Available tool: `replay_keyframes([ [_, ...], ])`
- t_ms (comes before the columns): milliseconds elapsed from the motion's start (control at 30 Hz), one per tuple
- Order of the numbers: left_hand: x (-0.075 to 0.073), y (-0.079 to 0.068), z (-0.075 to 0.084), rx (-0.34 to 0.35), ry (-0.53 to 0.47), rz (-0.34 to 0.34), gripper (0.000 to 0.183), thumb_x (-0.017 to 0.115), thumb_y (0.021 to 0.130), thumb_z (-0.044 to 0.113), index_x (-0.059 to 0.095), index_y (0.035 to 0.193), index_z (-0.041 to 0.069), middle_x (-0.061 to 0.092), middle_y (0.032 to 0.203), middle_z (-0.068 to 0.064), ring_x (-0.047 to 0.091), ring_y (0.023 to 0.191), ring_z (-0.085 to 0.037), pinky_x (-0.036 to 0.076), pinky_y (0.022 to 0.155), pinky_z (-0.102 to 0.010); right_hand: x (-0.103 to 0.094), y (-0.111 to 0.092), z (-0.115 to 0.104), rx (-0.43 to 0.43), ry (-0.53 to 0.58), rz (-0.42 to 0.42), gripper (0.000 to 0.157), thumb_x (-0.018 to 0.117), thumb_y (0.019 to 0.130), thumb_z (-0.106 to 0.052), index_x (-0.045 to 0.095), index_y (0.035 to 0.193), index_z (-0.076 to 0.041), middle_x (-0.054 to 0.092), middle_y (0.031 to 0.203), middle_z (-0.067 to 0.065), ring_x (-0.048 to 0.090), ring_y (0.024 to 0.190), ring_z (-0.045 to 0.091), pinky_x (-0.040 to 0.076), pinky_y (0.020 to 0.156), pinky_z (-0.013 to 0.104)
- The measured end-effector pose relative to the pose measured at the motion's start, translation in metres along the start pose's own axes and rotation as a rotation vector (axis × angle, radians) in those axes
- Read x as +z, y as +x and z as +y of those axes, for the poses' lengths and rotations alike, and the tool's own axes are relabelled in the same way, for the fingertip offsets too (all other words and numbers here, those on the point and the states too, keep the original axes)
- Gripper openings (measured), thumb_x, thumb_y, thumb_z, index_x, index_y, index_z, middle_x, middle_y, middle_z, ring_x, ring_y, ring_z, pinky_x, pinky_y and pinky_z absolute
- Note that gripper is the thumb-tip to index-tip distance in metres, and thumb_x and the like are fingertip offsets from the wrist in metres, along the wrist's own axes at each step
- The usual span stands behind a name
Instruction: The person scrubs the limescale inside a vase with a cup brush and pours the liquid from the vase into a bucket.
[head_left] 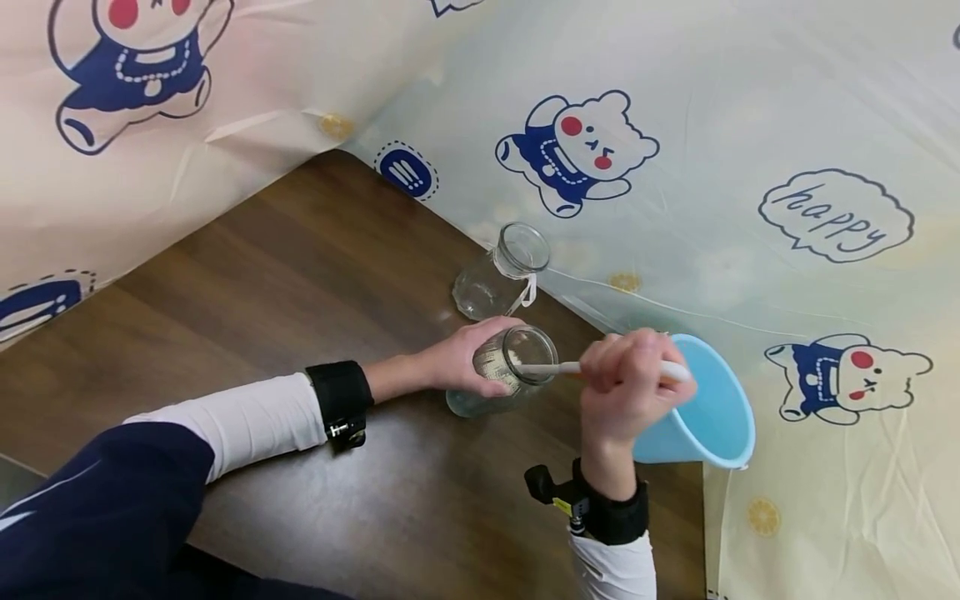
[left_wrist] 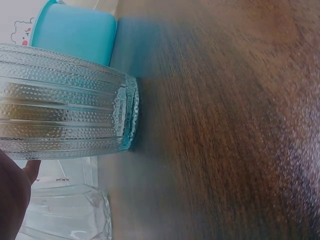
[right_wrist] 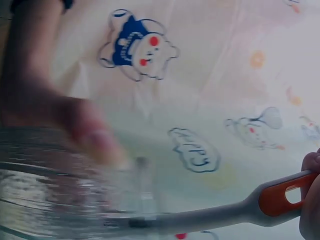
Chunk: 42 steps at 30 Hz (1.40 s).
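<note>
My left hand (head_left: 461, 358) grips a ribbed glass jar (head_left: 467, 403) around its side, thumb and fingers on opposite sides. The jar stands on the wooden table, its mouth tilted toward the right in the head view. In my right hand (head_left: 630, 383) is the white-grey handle of a bottle brush (head_left: 562, 367), with an orange inset that shows in the right wrist view. Its shaft passes through the jar's mouth, and a pale, bristly head shows blurred through the glass. Behind the jar stands a second clear glass jar (head_left: 480, 292) with a white ribbon at its neck.
A light blue bucket (head_left: 716, 400) stands at the right, close beside my right hand. Patterned cloth (head_left: 712, 275) with bear drawings rises along the back and right table edges. The brown wooden table (head_left: 300, 300) extends to the left.
</note>
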<state>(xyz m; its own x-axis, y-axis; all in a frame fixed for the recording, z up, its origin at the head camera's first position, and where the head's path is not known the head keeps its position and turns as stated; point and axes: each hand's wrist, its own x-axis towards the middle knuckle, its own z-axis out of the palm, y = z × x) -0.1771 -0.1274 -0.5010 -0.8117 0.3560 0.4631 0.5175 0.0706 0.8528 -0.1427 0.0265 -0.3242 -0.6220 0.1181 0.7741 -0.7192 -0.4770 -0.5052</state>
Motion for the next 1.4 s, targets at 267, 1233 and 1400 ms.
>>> replay_keyframes([
  [267,0.002,0.004,0.0,0.014,-0.013,-0.001,0.09,0.086,0.074,0.039,0.046,0.151,0.016,0.058,0.143,-0.005,0.058,0.123,-0.019,0.051,0.101,-0.037,-0.007,0.004,0.014,0.111,-0.095,-0.043,0.045,0.048,0.091,0.002,0.026,0.053,-0.004,0.025,0.044,0.0,0.024,0.033,0.011,0.02,0.035,0.023],
  [1233,0.001,0.004,0.002,-0.015,0.0,-0.002,0.09,0.088,0.073,0.035,0.047,0.15,0.016,0.057,0.143,-0.003,0.057,0.123,-0.017,0.05,0.101,-0.036,0.0,-0.009,0.001,0.052,-0.094,-0.093,0.046,0.052,0.094,-0.001,0.028,0.055,-0.002,0.025,0.044,0.002,0.026,0.034,0.012,0.021,0.035,0.023],
  [1400,0.002,0.002,0.0,-0.027,-0.012,-0.006,0.089,0.088,0.075,0.033,0.046,0.151,0.016,0.057,0.142,-0.002,0.058,0.119,-0.017,0.051,0.099,-0.037,-0.005,-0.012,0.009,0.194,-0.147,-0.167,0.045,0.05,0.097,-0.002,0.033,0.055,-0.002,0.03,0.044,0.003,0.028,0.033,0.015,0.025,0.035,0.026],
])
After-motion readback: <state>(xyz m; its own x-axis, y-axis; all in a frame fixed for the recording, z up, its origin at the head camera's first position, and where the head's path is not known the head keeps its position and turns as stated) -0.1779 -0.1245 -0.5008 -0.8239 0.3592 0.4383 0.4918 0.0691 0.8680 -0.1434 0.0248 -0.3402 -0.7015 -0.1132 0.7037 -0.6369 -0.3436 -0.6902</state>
